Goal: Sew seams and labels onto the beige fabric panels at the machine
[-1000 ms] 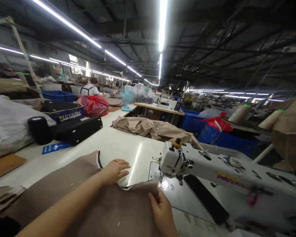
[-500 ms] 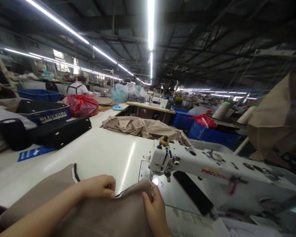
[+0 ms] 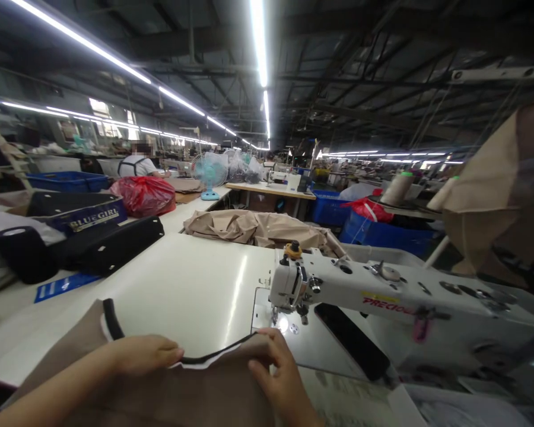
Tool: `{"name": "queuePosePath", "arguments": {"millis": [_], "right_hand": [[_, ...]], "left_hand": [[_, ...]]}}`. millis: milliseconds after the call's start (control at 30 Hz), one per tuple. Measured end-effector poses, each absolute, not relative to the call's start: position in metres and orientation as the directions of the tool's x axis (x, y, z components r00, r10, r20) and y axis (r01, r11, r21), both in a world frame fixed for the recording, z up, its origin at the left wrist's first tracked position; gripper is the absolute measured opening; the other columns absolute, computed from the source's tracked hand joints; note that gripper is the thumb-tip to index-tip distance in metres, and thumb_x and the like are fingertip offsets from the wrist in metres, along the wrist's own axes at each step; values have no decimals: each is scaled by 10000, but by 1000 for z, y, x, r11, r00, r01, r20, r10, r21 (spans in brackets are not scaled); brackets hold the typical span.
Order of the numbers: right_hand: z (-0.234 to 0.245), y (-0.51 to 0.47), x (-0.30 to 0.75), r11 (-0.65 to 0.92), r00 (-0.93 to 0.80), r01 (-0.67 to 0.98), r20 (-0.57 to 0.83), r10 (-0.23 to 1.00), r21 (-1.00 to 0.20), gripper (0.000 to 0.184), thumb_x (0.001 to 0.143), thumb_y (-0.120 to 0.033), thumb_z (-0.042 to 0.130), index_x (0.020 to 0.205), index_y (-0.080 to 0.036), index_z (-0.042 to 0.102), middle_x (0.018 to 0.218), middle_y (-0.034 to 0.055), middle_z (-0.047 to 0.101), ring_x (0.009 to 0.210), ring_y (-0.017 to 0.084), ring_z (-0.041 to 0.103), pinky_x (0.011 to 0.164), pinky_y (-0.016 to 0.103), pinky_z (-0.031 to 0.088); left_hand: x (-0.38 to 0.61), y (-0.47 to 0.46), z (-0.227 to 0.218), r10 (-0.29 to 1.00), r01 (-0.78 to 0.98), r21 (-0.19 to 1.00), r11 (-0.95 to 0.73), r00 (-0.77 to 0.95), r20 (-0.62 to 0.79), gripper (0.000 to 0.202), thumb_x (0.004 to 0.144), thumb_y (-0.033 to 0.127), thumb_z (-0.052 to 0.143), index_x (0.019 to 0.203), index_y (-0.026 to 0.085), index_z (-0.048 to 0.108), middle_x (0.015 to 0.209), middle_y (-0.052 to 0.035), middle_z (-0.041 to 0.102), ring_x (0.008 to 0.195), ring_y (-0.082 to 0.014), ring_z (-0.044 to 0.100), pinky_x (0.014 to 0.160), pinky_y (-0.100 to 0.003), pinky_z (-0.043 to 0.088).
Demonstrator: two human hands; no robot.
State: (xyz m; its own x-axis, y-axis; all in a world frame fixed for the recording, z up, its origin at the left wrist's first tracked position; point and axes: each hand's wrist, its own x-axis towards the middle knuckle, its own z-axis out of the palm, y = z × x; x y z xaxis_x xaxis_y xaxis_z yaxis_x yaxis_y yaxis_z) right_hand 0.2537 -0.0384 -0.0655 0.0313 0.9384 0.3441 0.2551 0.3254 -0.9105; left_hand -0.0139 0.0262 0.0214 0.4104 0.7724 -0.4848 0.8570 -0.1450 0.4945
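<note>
A taupe piece of fabric (image 3: 204, 394) hangs over the near edge of the white sewing table (image 3: 191, 284). Along its upper edge runs a black strip with a white layer beneath. My left hand (image 3: 145, 354) pinches that edge, fingers closed on it. At the other end of the stretch, my right hand (image 3: 280, 367) grips the fabric with thumb and fingers, just in front of the sewing machine (image 3: 289, 284). The machine's lit needle area is a little beyond my right fingertips, and the fabric edge lies short of the presser foot.
A black phone-like slab (image 3: 351, 341) lies beside the machine bed. Bunched beige fabric (image 3: 258, 228) sits at the table's far edge. To the left are black rolls (image 3: 111, 246), a red plastic bag (image 3: 145, 196) and a blue fan (image 3: 210, 175). A person (image 3: 137, 163) sits farther back.
My left hand has slid left and down along the fabric edge, and more of the black strip shows between the hands. My right hand has shifted slightly, still holding the fabric.
</note>
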Motion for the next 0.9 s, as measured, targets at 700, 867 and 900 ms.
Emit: {"name": "queuePosePath", "arguments": {"millis": [700, 867, 900], "right_hand": [[-75, -2, 240, 117, 24, 412, 139, 990, -904, 501, 841, -532, 429, 553, -167, 617, 493, 30, 565, 512, 177, 544, 498, 266, 396], [-52, -7, 230, 208, -295, 99, 171, 940, -973, 488, 917, -476, 279, 1019, -188, 659, 986, 44, 668, 952, 200, 593, 840, 310, 450], [-52, -9, 230, 256, -323, 148, 198, 925, -955, 429, 919, -424, 300, 1097, -208, 626, 1093, 41, 638, 1042, 206, 557, 913, 331, 414]], "left_hand": [[65, 30, -55, 878, 793, 472, -386, 473, -77, 524, 765, 397, 508, 1245, 194, 467, 1336, -111, 456, 1254, -293, 360, 1070, -460, 215], [67, 27, -56, 913, 525, 835, -164, 402, -73, 890, 650, 500, 579, 1392, 152, 233, 1411, -104, 365, 1286, -288, 331, 1087, -412, 239], [65, 30, -50, 932, 512, 851, -122, 354, -79, 861, 638, 501, 586, 1368, 147, 299, 1379, -104, 415, 1266, -289, 365, 1075, -394, 272]]}}
